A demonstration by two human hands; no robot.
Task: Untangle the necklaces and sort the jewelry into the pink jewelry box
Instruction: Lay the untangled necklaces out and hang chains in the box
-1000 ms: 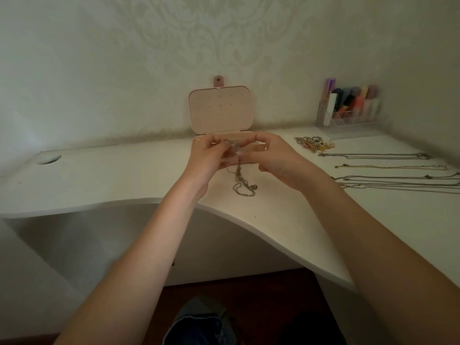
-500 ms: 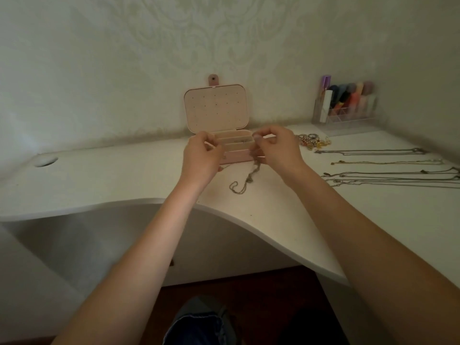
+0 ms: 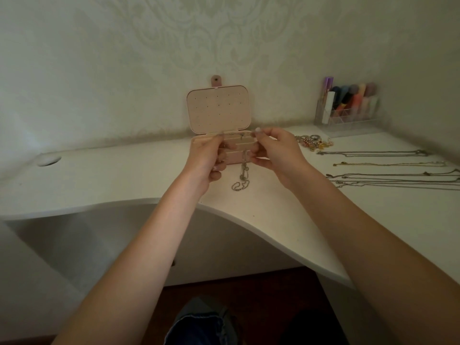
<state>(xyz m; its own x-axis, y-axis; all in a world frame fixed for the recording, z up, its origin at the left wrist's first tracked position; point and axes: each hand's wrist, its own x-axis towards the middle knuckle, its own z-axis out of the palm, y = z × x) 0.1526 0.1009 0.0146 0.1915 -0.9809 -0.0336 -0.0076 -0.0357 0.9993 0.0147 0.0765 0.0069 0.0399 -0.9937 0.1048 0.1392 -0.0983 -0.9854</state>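
The pink jewelry box [image 3: 217,109] stands open at the back of the white desk [image 3: 129,175], its lid upright against the wall. Just in front of it, my left hand [image 3: 207,159] and my right hand [image 3: 273,151] each pinch a thin silver necklace chain [image 3: 242,175]. A short stretch runs taut between my fingertips. The rest hangs down, its tangled end resting on the desk. To the right lie several straightened necklaces [image 3: 393,174] in rows, and a heap of rings and small jewelry [image 3: 313,141].
A clear organizer with colourful tubes [image 3: 348,107] stands in the back right corner. A round cable hole [image 3: 49,161] sits at the desk's left. The desk's front edge curves inward toward my knee [image 3: 201,322].
My hands have moved apart and lifted a little, stretching the chain between them. The hanging end has swung and straightened below my fingers.
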